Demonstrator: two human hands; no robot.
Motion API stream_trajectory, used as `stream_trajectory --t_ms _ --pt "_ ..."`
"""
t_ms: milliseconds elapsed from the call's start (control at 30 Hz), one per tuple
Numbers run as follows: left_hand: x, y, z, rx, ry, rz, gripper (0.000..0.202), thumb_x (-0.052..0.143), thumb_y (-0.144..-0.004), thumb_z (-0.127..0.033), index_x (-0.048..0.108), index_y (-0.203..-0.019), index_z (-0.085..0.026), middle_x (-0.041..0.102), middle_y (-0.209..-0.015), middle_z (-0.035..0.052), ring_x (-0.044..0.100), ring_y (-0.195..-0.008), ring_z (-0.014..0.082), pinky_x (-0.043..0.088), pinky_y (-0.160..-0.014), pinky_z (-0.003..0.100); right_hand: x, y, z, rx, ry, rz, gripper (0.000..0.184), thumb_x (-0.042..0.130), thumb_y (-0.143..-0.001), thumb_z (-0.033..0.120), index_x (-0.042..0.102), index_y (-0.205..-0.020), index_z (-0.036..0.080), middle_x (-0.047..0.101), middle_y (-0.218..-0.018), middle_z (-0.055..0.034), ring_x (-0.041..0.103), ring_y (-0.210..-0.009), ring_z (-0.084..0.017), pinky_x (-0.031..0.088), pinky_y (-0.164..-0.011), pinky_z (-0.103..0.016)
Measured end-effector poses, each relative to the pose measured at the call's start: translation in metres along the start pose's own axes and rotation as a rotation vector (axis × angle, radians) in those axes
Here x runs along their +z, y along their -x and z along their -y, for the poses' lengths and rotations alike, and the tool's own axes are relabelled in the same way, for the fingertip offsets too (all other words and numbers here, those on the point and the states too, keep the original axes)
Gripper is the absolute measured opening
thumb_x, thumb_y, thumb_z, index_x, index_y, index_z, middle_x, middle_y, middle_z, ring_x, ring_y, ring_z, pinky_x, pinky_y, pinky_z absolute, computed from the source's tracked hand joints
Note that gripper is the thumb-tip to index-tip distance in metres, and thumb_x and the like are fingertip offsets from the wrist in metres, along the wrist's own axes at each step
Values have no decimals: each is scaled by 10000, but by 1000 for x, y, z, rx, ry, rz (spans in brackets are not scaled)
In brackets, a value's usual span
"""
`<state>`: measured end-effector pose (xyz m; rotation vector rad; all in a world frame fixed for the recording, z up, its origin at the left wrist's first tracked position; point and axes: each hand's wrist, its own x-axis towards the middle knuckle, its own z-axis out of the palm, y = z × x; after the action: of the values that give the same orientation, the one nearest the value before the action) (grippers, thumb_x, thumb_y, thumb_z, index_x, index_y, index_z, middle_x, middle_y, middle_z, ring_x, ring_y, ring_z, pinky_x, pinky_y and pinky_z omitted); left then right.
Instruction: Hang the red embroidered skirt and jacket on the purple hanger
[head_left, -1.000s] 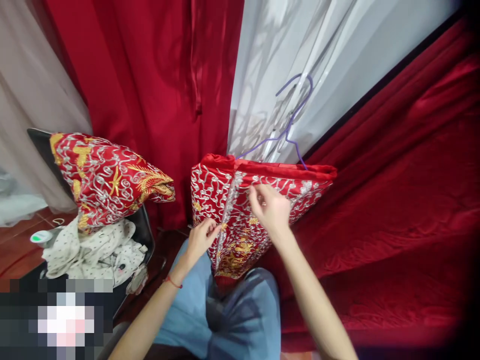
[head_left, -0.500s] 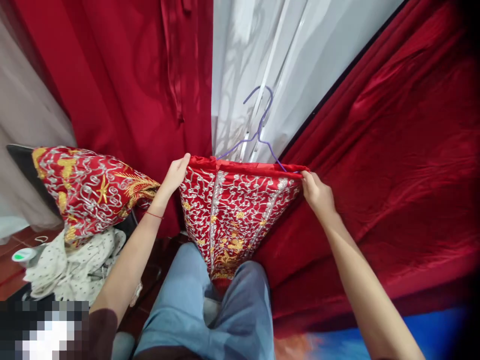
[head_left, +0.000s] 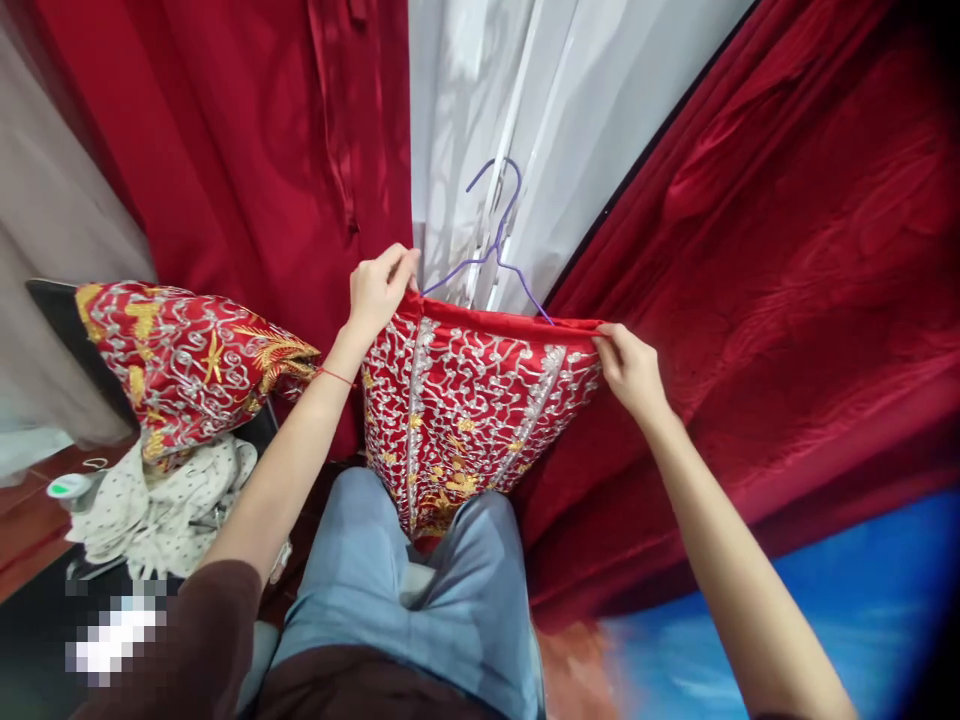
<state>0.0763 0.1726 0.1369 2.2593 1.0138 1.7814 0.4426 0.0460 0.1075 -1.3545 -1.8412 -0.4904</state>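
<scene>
A red embroidered skirt [head_left: 472,400], with silver scrollwork and gold motifs, hangs in front of my knees. My left hand [head_left: 379,290] pinches the left corner of its plain red waistband. At the opposite corner, my right hand [head_left: 630,370] grips the same band between thumb and fingers. The band is stretched fairly straight between both hands. A purple wire hanger [head_left: 496,250] rises out of the top opening, its hook pointing up and left. The lower part of the hanger is hidden inside the fabric.
Another red and gold embroidered garment [head_left: 195,360] drapes over a dark chair back [head_left: 75,330] at left. Below it lies a white dotted cloth [head_left: 157,500] beside a white-and-green container [head_left: 69,487]. Red curtains [head_left: 750,300] flank a white panel [head_left: 585,120]. A blue surface [head_left: 810,620] shows lower right.
My left hand has risen and shifted slightly right, its fingers now curled more over the corner. The waistband's left end is higher. The camera view has shifted a little.
</scene>
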Motion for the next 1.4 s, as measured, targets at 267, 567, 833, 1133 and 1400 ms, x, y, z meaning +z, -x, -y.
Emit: stream_trajectory --t_ms 267,567,833,1133,1400 --pt "-7 25 20 58 -255 302 277 670 -851 -407 609 -945 -153 643 -922 66 592 -971 244 395 -986 417 7 -6 23 114 124 70 342 389 -965 379 605 -1118 163 712 -937 -162 636 -776 -262 435 -651 -336" --pt "17 28 4 -394 -302 27 444 673 -762 -600 560 -781 -171 681 -960 147 615 -1011 330 375 -981 488 10 -4 43 154 278 121 355 307 -999 321 573 -1150 141 690 -1038 -174 617 -794 -245 384 -627 -305" --pt "24 44 2 -359 225 27 256 666 -746 -154 469 -902 -204 611 -771 -30 584 -709 118 434 -767 272 10 2 44 151 346 150 414 310 -980 287 554 -1260 104 641 -1129 -211 625 -850 -281 441 -663 -346" --pt "-19 178 -13 -551 696 46 329 678 -806 -382 477 -998 -206 615 -795 -16 596 -683 96 475 -656 233 11 60 143 254 -102 -265 246 431 -947 326 641 -963 201 671 -977 -125 606 -963 -264 467 -870 -412" --pt "-20 237 -32 -951 989 181 291 712 -742 -390 590 -886 -169 582 -725 3 554 -645 100 447 -622 241 133 96 255 658 -1153 72 274 645 -828 448 620 -968 213 662 -803 13 600 -700 -134 481 -696 -266"
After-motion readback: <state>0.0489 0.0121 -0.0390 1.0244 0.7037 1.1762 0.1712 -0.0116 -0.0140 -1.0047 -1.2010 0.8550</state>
